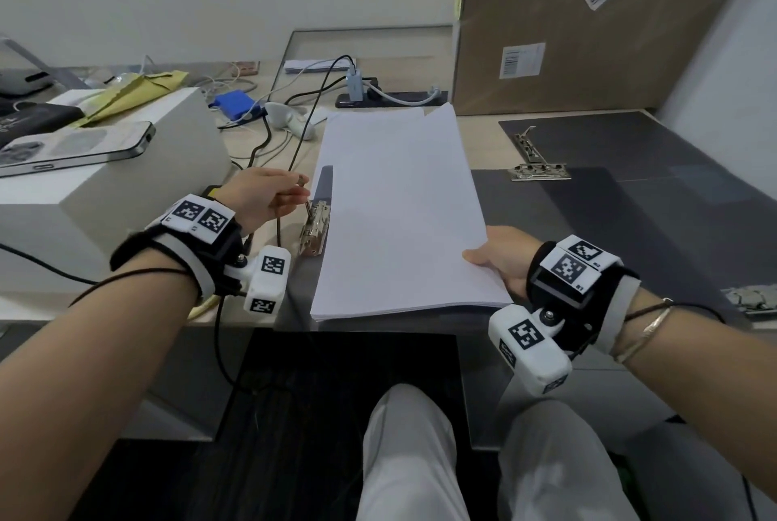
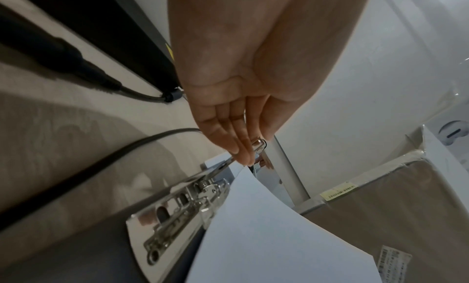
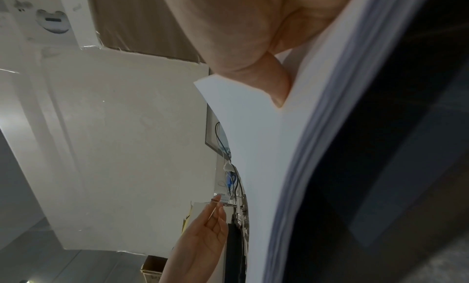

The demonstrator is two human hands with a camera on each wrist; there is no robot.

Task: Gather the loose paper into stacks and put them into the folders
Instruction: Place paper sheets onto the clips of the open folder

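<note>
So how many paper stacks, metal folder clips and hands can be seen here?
Paper stack: 1
Metal folder clips: 3
Hands, left hand and right hand: 2
Total: 6

Light was soft and even, dim toward the floor, with no hard glare; the paper stack (image 1: pixel 399 209) was the brightest surface. The head view bowed straight lines at its edges. Both wrist views were strongly warped and soft, the near palm of the left hand (image 2: pixel 243 98) blurred, and faint shadows lay on the counter (image 2: pixel 76 147).
</note>
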